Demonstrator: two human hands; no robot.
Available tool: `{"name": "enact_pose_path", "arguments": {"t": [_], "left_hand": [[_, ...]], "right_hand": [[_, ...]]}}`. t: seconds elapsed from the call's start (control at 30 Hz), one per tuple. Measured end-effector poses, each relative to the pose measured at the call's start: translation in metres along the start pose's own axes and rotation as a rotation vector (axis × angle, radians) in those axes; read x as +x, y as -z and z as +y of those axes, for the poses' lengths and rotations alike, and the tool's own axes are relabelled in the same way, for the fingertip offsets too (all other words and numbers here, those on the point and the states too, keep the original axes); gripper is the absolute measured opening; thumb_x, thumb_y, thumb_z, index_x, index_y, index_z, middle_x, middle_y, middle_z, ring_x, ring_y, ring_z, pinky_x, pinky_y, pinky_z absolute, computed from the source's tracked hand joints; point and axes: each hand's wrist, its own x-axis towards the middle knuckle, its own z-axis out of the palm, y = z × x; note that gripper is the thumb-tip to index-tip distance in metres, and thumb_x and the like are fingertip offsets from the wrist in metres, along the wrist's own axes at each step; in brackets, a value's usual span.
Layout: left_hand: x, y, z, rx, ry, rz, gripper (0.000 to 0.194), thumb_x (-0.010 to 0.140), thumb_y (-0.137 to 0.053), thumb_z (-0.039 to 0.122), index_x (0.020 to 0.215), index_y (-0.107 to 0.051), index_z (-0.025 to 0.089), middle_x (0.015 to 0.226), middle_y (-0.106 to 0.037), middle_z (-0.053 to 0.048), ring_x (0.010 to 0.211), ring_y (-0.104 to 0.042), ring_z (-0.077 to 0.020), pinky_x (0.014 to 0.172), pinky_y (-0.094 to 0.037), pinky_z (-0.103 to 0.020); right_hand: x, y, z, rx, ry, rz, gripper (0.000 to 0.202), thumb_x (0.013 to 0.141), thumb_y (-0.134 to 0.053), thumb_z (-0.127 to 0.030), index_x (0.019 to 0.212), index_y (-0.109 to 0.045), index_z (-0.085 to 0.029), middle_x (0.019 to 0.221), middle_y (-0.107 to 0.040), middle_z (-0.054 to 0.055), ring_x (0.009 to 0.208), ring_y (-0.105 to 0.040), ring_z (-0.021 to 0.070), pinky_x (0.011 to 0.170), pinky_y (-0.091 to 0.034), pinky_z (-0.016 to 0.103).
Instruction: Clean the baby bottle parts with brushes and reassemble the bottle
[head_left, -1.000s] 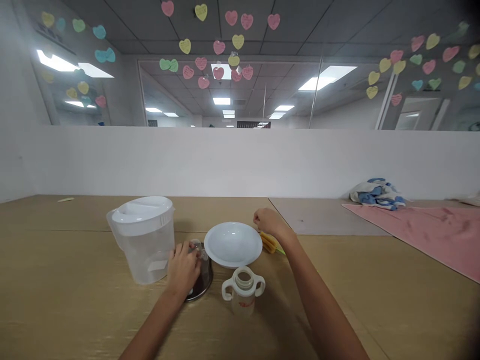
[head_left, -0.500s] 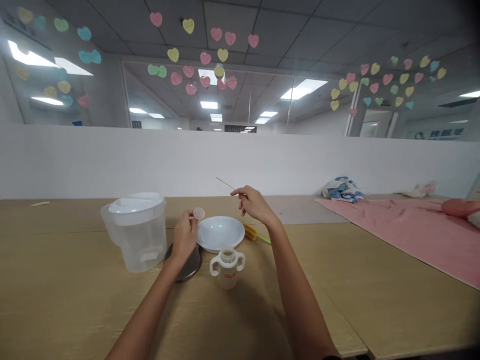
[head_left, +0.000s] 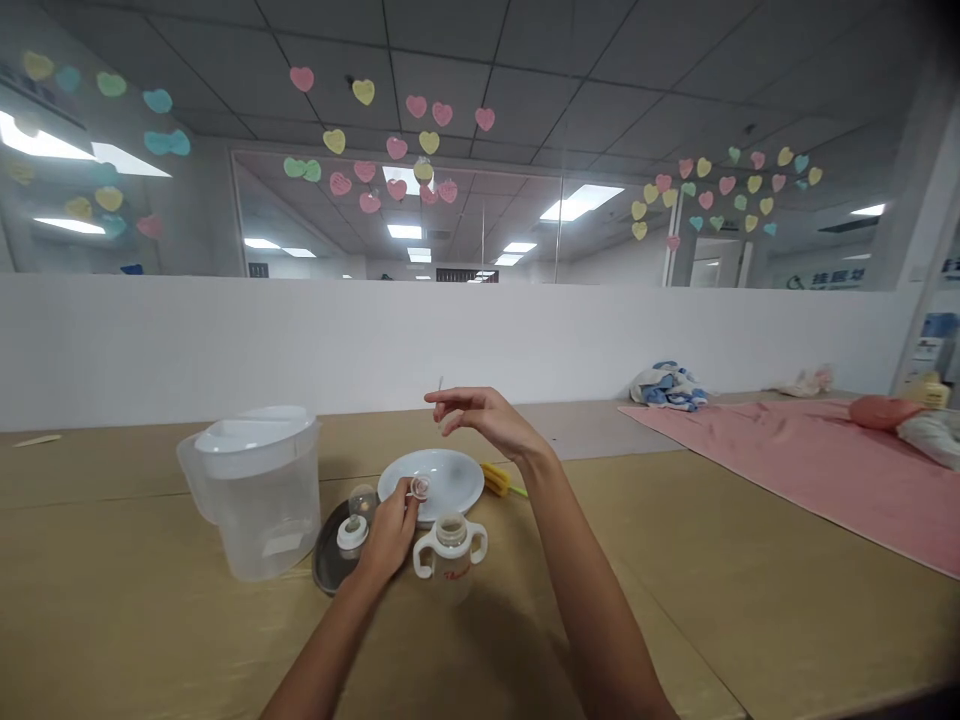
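Note:
My left hand pinches a small clear round part with a ring-shaped rim above the near edge of a white bowl. Over the bowl's far side, my right hand is raised with its fingers pinched round a thin rod, mostly hidden now. A baby bottle with two white handles stands uncapped in front of the bowl. Left of my left hand lies a dark tray, bearing a white collar with a nipple and a clear dome cap.
A large clear pitcher with a lid stands at the left. Right of the bowl lies a yellow sponge brush with a green handle. A pink cloth and a crumpled blue-white cloth lie farther right, before a white wall.
My left hand has moved right and down with the round part, over the bowl, uncovering the tray's contents. My right hand has shifted slightly, and its rod now points upward.

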Motion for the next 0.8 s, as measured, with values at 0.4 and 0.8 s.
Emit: {"name": "enact_pose_path", "arguments": {"t": [0.4, 0.8], "left_hand": [[-0.007, -0.014, 0.0, -0.22, 0.077, 0.033, 0.027, 0.085, -0.038, 0.039, 0.096, -0.053, 0.019, 0.093, -0.068, -0.009, 0.086, -0.064, -0.0223, 0.075, -0.046, -0.033], [-0.009, -0.016, 0.004, -0.293, 0.101, 0.094, 0.027, 0.085, -0.04, 0.04, 0.095, -0.053, 0.018, 0.093, -0.069, -0.009, 0.08, -0.066, -0.0212, 0.074, -0.048, -0.033]], "right_hand": [[0.007, -0.017, 0.012, -0.46, -0.06, 0.334, 0.056, 0.084, -0.04, -0.055, 0.049, -0.053, -0.014, 0.045, -0.049, 0.0, 0.046, -0.047, 0.0078, 0.056, -0.039, 0.021], [0.014, -0.033, 0.029, -0.712, -0.083, 0.205, 0.065, 0.088, -0.03, -0.057, 0.042, -0.048, -0.015, 0.038, -0.044, -0.001, 0.042, -0.044, 0.0078, 0.057, -0.034, 0.022]]}}
